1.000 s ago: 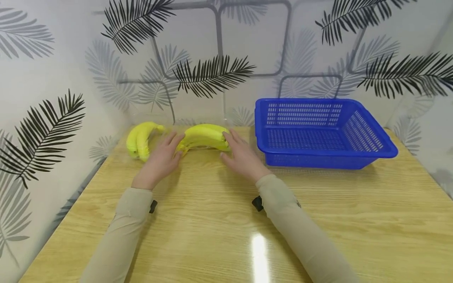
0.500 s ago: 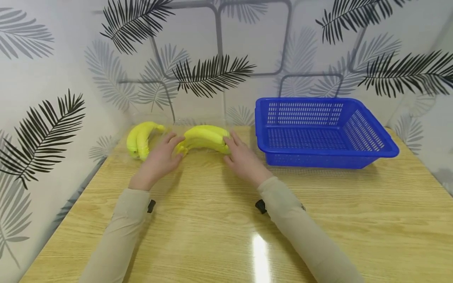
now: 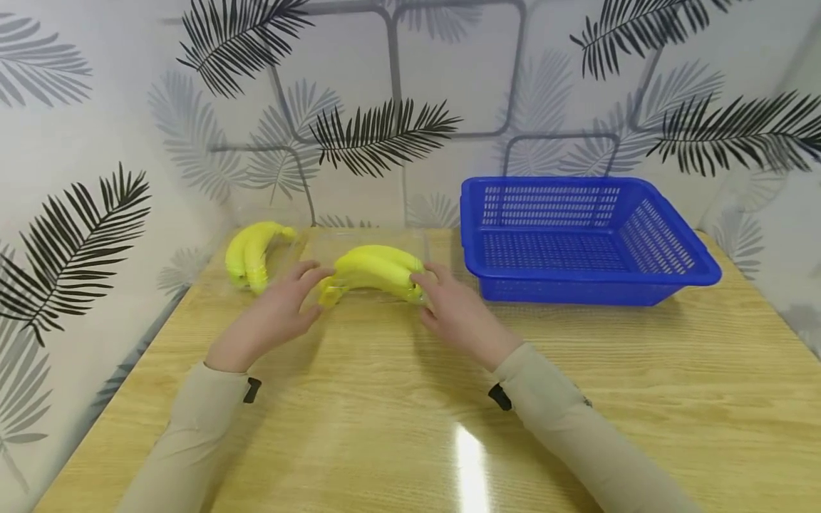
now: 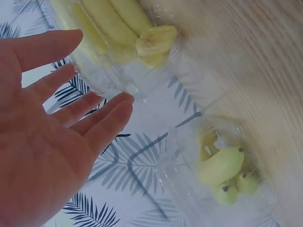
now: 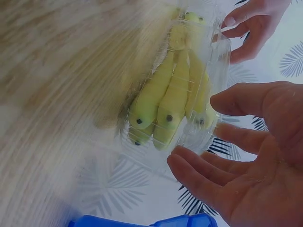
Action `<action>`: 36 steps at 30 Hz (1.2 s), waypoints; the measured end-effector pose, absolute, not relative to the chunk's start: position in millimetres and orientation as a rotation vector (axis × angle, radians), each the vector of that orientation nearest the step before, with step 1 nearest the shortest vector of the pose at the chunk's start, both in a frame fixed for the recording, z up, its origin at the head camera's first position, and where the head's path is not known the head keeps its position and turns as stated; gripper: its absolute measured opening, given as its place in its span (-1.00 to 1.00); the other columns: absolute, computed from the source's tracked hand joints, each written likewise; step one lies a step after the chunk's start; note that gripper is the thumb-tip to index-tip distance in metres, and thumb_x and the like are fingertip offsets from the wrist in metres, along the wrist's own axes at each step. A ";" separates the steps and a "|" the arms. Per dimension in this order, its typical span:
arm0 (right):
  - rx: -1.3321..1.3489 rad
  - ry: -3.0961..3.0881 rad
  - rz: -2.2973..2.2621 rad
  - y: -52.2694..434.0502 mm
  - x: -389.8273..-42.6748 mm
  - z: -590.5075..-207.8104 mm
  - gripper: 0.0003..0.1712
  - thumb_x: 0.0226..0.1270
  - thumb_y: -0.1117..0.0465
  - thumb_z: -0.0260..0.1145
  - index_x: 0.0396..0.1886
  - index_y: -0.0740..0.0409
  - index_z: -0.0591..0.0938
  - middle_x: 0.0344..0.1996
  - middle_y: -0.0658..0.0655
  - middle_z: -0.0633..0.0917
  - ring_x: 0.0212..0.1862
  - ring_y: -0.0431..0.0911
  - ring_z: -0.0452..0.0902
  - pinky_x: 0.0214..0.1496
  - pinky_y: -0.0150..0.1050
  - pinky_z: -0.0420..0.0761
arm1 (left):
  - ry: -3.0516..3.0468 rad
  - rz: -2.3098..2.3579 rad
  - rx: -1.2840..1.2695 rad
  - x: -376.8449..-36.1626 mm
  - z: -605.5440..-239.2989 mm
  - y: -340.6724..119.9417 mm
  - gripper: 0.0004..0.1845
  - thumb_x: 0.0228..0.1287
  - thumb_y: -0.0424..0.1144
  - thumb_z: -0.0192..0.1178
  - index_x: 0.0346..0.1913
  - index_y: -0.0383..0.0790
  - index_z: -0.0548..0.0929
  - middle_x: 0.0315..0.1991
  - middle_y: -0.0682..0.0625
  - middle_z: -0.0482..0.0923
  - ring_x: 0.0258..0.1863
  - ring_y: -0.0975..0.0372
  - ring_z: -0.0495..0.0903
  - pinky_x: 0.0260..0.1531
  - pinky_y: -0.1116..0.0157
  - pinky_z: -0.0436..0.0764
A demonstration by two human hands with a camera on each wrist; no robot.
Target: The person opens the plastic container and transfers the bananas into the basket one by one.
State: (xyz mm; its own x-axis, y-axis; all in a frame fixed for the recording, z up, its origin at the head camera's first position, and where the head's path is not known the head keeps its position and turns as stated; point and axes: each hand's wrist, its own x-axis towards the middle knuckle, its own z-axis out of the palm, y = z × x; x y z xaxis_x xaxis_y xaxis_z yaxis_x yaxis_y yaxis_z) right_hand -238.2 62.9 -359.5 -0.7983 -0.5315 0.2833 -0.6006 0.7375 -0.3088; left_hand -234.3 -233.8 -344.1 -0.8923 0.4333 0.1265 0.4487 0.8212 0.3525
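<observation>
A bunch of bananas [image 3: 378, 267] lies in a clear plastic box [image 5: 222, 61] on the table, between my two hands. At the box's left end is my left hand [image 3: 269, 317], fingers spread and loosely bent; in the left wrist view the fingertips are by the clear wall. My right hand [image 3: 468, 313] is at the opposite end, its relaxed fingers beside the wall in the right wrist view. Whether either hand actually touches the plastic is hard to tell. Another banana bunch [image 3: 250, 253], in its own clear box [image 4: 182, 165], sits to the left.
A blue slotted basket [image 3: 590, 278] stands at the back right of the wooden table [image 3: 385, 420]. Behind the table rises a wall [image 3: 462, 164] with a leaf pattern.
The box with the middle bananas has come toward me, away from the wall. Both hands have drawn back with it and moved slightly apart.
</observation>
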 end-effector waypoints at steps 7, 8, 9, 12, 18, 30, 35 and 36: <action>0.872 -2.731 0.658 64.0 -238.0 -361.0 -0.43 0.32 0.28 0.37 0.28 0.24 0.42 0.31 0.34 0.36 -0.02 0.12 0.59 -0.02 -0.03 0.63 | -2.984 -0.674 -0.566 -235.9 -349.9 -230.6 -0.16 0.40 -0.23 0.20 0.50 -0.48 -0.05 0.42 -0.44 0.01 0.32 -0.25 0.24 0.22 -0.13 0.36; 0.867 -2.726 0.668 63.6 -238.8 -361.3 -0.42 0.31 0.28 0.37 0.28 0.25 0.41 0.31 0.34 0.36 -0.01 0.12 0.58 -0.01 -0.04 0.62 | -2.985 -0.682 -0.543 -236.5 -350.9 -230.5 -0.18 0.41 -0.22 0.20 0.50 -0.49 -0.03 0.40 -0.46 0.02 0.31 -0.26 0.24 0.21 -0.14 0.37; 0.860 -2.720 0.676 63.2 -239.6 -361.4 -0.41 0.31 0.28 0.38 0.28 0.26 0.40 0.30 0.33 0.36 -0.01 0.13 0.57 0.00 -0.03 0.62 | -2.983 -0.691 -0.527 -237.1 -351.5 -230.5 -0.20 0.41 -0.22 0.19 0.49 -0.48 0.00 0.39 -0.48 0.03 0.30 -0.27 0.26 0.19 -0.15 0.38; 0.832 -2.710 0.692 62.1 -243.0 -362.3 -0.33 0.32 0.26 0.38 0.34 0.28 0.33 0.34 0.35 0.33 0.10 0.18 0.52 0.11 0.02 0.56 | -2.969 -0.733 -0.518 -240.4 -353.8 -230.4 -0.26 0.41 -0.24 0.19 0.47 -0.45 0.06 0.38 -0.47 0.10 0.24 -0.27 0.34 0.16 -0.16 0.41; 0.801 -2.716 0.677 59.1 -249.0 -365.7 -0.26 0.34 0.21 0.38 0.43 0.26 0.29 0.39 0.41 0.28 0.27 0.29 0.38 0.27 0.15 0.40 | -2.951 -0.829 -0.505 -247.7 -360.7 -229.9 -0.25 0.40 -0.25 0.20 0.48 -0.39 0.05 0.41 -0.39 0.14 0.24 -0.22 0.36 0.14 -0.15 0.42; 0.758 -2.694 0.605 51.5 -251.8 -365.1 -0.33 0.27 0.27 0.40 0.34 0.29 0.39 0.32 0.43 0.35 0.16 0.31 0.48 0.19 0.16 0.48 | -2.870 -0.744 -0.552 -248.9 -364.1 -225.3 -0.35 0.34 -0.46 0.12 0.44 -0.37 0.16 0.31 -0.41 0.23 -0.09 -0.11 0.49 -0.17 -0.01 0.55; 0.807 -2.666 0.568 53.1 -249.2 -361.9 -0.38 0.24 0.31 0.35 0.29 0.32 0.41 0.26 0.47 0.40 -0.03 0.29 0.59 0.01 0.17 0.58 | -2.855 -0.693 -0.580 -244.8 -363.2 -224.0 -0.38 0.28 -0.58 -0.03 0.42 -0.34 0.20 0.24 -0.41 0.27 -0.34 0.01 0.41 -0.45 0.16 0.40; 0.816 -2.662 0.567 53.8 -248.8 -360.8 -0.41 0.27 0.31 0.33 0.28 0.32 0.41 0.26 0.48 0.40 -0.13 0.26 0.62 -0.09 0.13 0.63 | -2.855 -0.700 -0.583 -244.0 -362.9 -223.8 -0.38 0.29 -0.58 -0.04 0.42 -0.34 0.19 0.24 -0.41 0.27 -0.35 0.02 0.40 -0.47 0.17 0.39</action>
State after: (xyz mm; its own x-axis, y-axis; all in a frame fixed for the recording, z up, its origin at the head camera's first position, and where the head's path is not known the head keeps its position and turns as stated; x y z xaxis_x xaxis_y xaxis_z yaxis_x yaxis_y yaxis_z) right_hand -248.8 53.8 -360.8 -0.7942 -0.4670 0.3887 -0.5849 0.7611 -0.2805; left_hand -244.0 -223.8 -362.9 -0.9143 0.3348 0.2280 0.4023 0.8163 0.4144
